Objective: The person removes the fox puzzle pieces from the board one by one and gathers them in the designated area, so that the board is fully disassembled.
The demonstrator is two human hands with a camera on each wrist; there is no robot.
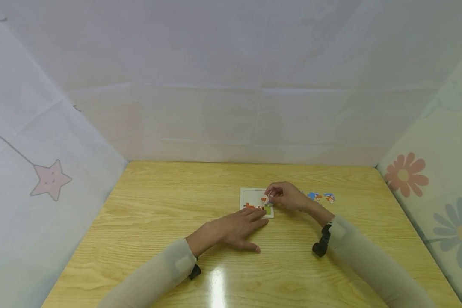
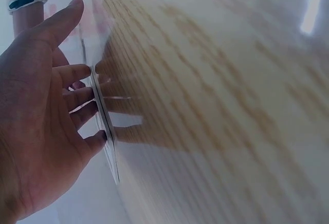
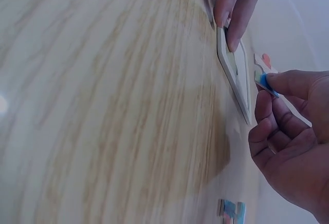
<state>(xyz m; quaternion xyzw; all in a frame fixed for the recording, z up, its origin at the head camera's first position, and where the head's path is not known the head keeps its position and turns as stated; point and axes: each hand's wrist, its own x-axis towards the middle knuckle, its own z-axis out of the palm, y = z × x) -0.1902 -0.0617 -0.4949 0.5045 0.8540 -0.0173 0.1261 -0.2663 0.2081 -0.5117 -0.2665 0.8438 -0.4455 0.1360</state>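
A white-framed puzzle tray (image 1: 241,196) lies on the table, with a few colourful pieces along its near side. My left hand (image 1: 243,227) is spread flat, its fingertips resting on the tray's near edge and its thumb on the tabletop. In the left wrist view, those straight fingers touch the thin tray edge (image 2: 105,112). Between thumb and fingers my right hand (image 1: 288,197) pinches a puzzle piece (image 3: 264,80), tilted over the right part of the tray. The piece shows blue, white and a red spot in the right wrist view.
Several loose puzzle pieces (image 1: 329,197) lie on the wooden table (image 1: 169,192) to the right of the tray, behind the right forearm. Light cloth walls (image 1: 200,119) stand at the back and both sides. Each wrist wears a black camera band (image 1: 321,243).
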